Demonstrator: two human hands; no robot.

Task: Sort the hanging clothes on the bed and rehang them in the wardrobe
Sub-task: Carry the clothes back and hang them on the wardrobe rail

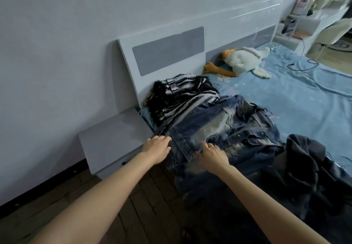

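A faded blue denim jacket lies spread over the near edge of the bed. My left hand rests at the jacket's left hem, its fingers touching the cloth. My right hand lies on the same hem a little to the right, fingers straight on the denim. Behind the jacket, toward the headboard, sits a black-and-white striped fringed garment. A dark grey garment is crumpled on the bed's edge at the right. No hanger shows.
A grey bedside table stands left of the bed, beneath the headboard. A white plush goose lies at the bed's far end, with a black cable beyond it. Dark wooden floor runs below my arms.
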